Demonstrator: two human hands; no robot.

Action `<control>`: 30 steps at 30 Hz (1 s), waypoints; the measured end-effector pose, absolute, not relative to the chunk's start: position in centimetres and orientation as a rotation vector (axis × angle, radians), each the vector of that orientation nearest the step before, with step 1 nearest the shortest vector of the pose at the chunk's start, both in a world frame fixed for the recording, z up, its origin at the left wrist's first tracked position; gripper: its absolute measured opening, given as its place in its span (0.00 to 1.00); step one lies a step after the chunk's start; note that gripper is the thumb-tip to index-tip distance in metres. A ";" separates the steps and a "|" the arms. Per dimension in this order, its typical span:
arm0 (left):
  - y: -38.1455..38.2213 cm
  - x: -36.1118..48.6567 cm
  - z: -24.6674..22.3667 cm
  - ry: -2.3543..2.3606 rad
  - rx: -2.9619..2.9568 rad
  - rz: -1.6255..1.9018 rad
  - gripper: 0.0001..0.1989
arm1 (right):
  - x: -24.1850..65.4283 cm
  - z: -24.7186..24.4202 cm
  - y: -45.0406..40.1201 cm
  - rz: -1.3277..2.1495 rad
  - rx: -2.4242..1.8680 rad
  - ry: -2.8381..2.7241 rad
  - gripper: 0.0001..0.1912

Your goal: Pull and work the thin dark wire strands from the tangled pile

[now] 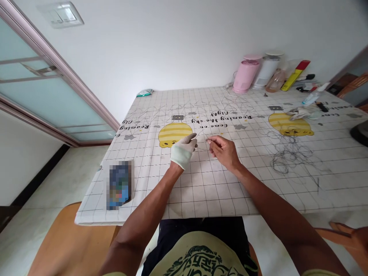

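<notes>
- Head view: our left hand (183, 151), in a pale glove, pinches one end of a thin wire (201, 135) between pressed fingertips.
- Our right hand (222, 150), bare, pinches the other end, fingers curled together.
- We hold the wire just above the gridded tablecloth (218, 188), between both hands.
- A tangle of dark wire (287, 153) lies well apart to the right.

super thin dark wire (202, 135), barely visible, strung between the two hands over the gridded cloth, mid-table; more of it tangled loose (287, 153) at right.
</notes>
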State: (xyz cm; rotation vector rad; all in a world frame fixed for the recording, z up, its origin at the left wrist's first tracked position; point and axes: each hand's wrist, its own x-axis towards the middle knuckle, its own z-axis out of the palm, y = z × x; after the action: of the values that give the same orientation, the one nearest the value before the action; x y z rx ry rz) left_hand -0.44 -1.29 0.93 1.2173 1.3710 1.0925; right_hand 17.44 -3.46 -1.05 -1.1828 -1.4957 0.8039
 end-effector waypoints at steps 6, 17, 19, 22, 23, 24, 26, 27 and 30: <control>-2.0 0.0 0.5 1.499 1.451 1.017 0.16 | 18.2 -0.9 -2.9 0.676 -1.201 -1.477 0.16; -3.3 -0.3 0.2 1.472 1.701 1.043 0.20 | 18.5 -2.2 -2.2 0.489 -1.169 -1.604 0.13; -3.6 -0.8 -0.3 1.450 1.766 1.039 0.14 | 18.3 -2.3 -2.3 0.441 -1.173 -1.637 0.13; -4.0 -1.7 -0.8 1.440 1.933 1.011 0.06 | 18.0 -2.5 -2.4 0.404 -1.169 -1.674 0.14; -4.2 -1.8 -0.7 1.469 2.021 0.958 0.08 | 18.0 -2.6 -2.4 0.396 -1.163 -1.681 0.14; -4.4 -1.9 -0.6 1.518 2.115 0.888 0.10 | 17.9 -2.7 -2.4 0.387 -1.155 -1.687 0.14; -4.9 -1.8 -0.1 1.634 2.282 0.743 0.15 | 17.9 -2.8 -2.3 0.360 -1.141 -1.693 0.14; -5.2 -1.7 0.2 1.682 2.337 0.674 0.16 | 17.9 -2.9 -2.3 0.348 -1.135 -1.695 0.14; -5.9 -1.4 0.9 1.733 2.392 0.510 0.18 | 17.9 -3.0 -2.3 0.332 -1.132 -1.704 0.14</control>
State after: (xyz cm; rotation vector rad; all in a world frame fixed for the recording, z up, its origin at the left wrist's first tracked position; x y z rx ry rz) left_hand -1.41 -5.92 0.93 2.3921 1.7335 0.5102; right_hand 17.94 -2.26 -3.00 -1.1320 -1.7041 0.3318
